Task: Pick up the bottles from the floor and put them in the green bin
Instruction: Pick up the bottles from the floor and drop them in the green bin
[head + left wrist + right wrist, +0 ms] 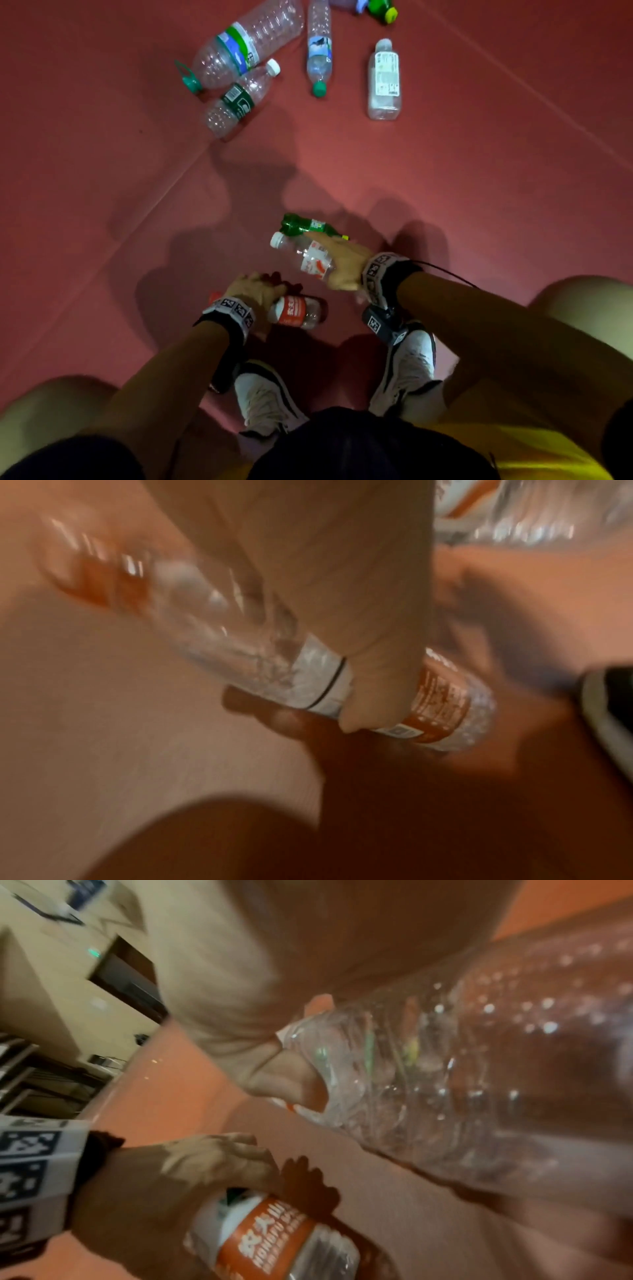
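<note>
My left hand [260,287] grips a clear bottle with a red label [294,310] low over the red floor; in the left wrist view the thumb [377,691] lies across that label [441,696]. To its right, my right hand [337,260] grips a clear white-capped bottle with a red and white label [305,255], seen crumpled and close in the right wrist view [428,1069]. A small green bottle [308,226] lies right beyond my right fingers; I cannot tell if they touch it. The green bin is out of view.
Farther off on the floor lie a large clear bottle [246,44], a small dark-green-labelled bottle [239,99], a green-capped bottle [319,48] and a flat-sided white-labelled bottle [384,80]. My white shoes [263,394] stand just behind the hands.
</note>
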The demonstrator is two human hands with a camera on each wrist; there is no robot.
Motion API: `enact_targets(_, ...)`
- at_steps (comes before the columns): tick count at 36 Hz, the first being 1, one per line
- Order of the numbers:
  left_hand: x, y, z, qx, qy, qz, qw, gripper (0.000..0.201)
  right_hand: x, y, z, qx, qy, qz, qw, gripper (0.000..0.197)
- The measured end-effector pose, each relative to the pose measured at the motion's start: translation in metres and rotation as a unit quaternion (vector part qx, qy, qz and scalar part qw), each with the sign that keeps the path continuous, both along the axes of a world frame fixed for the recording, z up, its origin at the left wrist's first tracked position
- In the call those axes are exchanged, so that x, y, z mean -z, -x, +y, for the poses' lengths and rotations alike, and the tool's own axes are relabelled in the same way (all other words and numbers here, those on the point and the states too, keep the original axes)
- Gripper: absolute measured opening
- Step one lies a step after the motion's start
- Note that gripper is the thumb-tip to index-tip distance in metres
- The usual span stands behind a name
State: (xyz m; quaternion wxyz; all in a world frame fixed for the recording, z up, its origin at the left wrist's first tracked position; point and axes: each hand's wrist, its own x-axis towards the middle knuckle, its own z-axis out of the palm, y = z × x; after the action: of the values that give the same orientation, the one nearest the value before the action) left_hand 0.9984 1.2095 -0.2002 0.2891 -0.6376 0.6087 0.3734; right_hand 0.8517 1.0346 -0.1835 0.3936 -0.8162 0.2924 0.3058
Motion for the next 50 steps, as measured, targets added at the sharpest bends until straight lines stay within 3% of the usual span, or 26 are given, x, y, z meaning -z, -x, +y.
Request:
enact_targets(2,-0.016,-0.012,-0.01,-0.028,0.043,-0.008,0.999,0.07,-0.015,-0.008,-0.01,0.037,-0.004,-0.033,0.999,0.103)
enact_targets(4,-0.036,-0.025,-0.021,-0.069,0.078,-0.007,0.995,0.072,-0.035,-0.015,-0.02,0.078,-0.009,-0.061,0.995,0.1)
enact_targets(8,-0.12,-0.039,-0.045,-0.225,0.157,0.03,0.961,0.069,-0.112,-0.015,-0.045,0.193,0.02,-0.104,0.975,0.098)
enact_targets(10,-0.178,-0.042,-0.057,-0.342,0.202,0.048,0.917,0.068,-0.171,-0.01,-0.058,0.279,0.023,-0.121,0.952,0.098)
enact_targets(14,-0.308,-0.046,-0.088,-0.544,0.258,0.153,0.783,0.064,-0.302,-0.001,-0.082,0.404,-0.03,-0.148,0.902,0.11)
enact_targets(16,-0.381,-0.046,-0.111,-0.589,0.289,0.215,0.724,0.067,-0.372,-0.001,-0.092,0.426,-0.045,-0.155,0.89,0.114)
enact_targets(19,-0.495,-0.04,-0.148,-0.586,0.332,0.274,0.687,0.05,-0.487,-0.006,-0.102,0.44,-0.058,-0.198,0.874,0.115)
enact_targets(25,-0.695,-0.013,-0.205,-0.528,0.393,0.342,0.671,0.039,-0.691,0.002,-0.111,0.467,-0.047,-0.28,0.838,0.109)
enact_targets(29,-0.774,0.01,-0.225,-0.443,0.422,0.369,0.7,0.044,-0.776,0.026,-0.109,0.49,0.003,-0.315,0.813,0.111)
enact_targets(35,-0.836,0.048,-0.255,-0.295,0.441,0.418,0.737,0.075,-0.836,0.081,-0.098,0.515,0.154,-0.323,0.779,0.095)
enact_targets(38,-0.856,0.067,-0.264,-0.25,0.452,0.428,0.742,0.08,-0.852,0.105,-0.09,0.509,0.224,-0.296,0.776,0.098)
enact_targets(43,-0.881,0.093,-0.281,-0.188,0.473,0.367,0.779,0.081,-0.87,0.164,-0.078,0.471,0.314,-0.239,0.789,0.089)
enact_targets(50,-0.912,0.146,-0.315,-0.095,0.484,0.297,0.818,0.088,-0.893,0.256,-0.09,0.49,0.376,-0.211,0.758,0.083)
